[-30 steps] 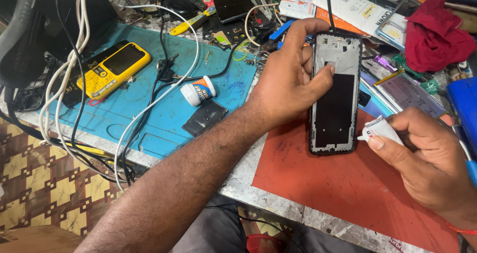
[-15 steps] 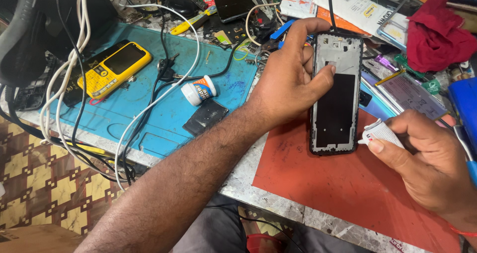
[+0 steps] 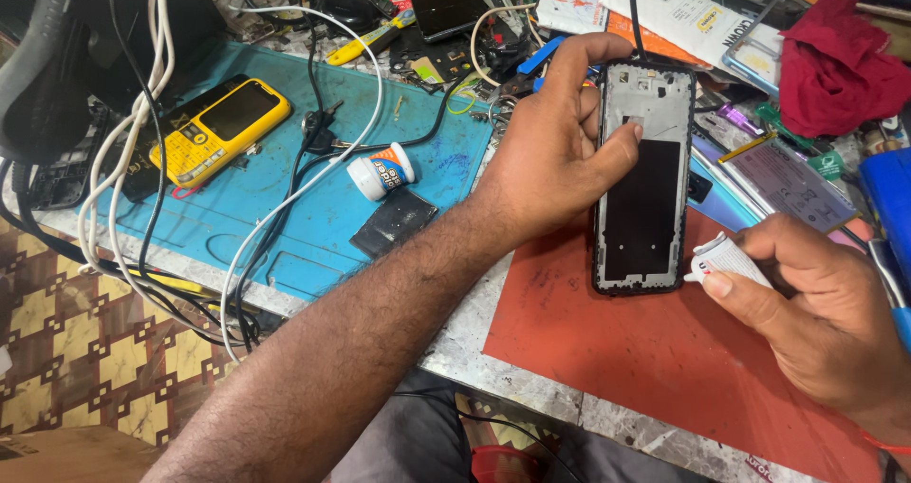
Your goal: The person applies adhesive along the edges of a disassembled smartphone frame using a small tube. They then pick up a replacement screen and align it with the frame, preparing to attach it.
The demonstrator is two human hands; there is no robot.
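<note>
Pretty much nothing has moved since half a second ago, both hands are parked in the same spots around the phone frame (image 3: 643, 175), which stands tilted up above the red mat (image 3: 645, 369). Far left of the frame there's a yellow keypad phone (image 3: 220, 129) on the blue mat (image 3: 313, 208), then a small white jar (image 3: 380, 172) with a blue-and-orange label lying on its side, closer in. The left hand (image 3: 560, 151) is closed on the frame, thumb pressed on its inner face and fingers curled behind the top edge. Above the frame lie white and orange printed packets (image 3: 664, 9), partly covered by clutter. Just right of the frame's lower corner, the right hand (image 3: 816, 312) pinches a small white tube (image 3: 726, 260); its tip nearly meets the frame, can't tell if it touches. A red cloth (image 3: 835, 65) sits farther right, and the counter (image 3: 474, 341) edge cuts off the rest.
</note>
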